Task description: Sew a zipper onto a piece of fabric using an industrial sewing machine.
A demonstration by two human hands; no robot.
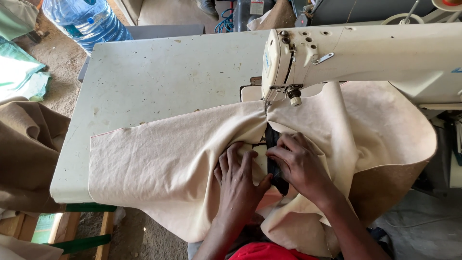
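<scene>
A large piece of cream fabric (pixel 163 154) lies spread over the white sewing table (pixel 159 72) and runs under the needle of a cream sewing machine (pixel 346 53). A narrow dark strip (pixel 272 144) lies on the fabric just in front of the needle. My left hand (pixel 238 180) presses flat on the fabric to the left of the strip, fingers pointing toward the machine. My right hand (pixel 298 163) rests on the fabric at the strip's right side, its fingertips pinching the strip's edge.
A blue water bottle (pixel 86 19) stands on the floor beyond the table's far left corner. Brown cloth (pixel 24 144) is piled at the left, with green material (pixel 19 77) behind it. The fabric's brown underside (pixel 385 188) folds over at the right.
</scene>
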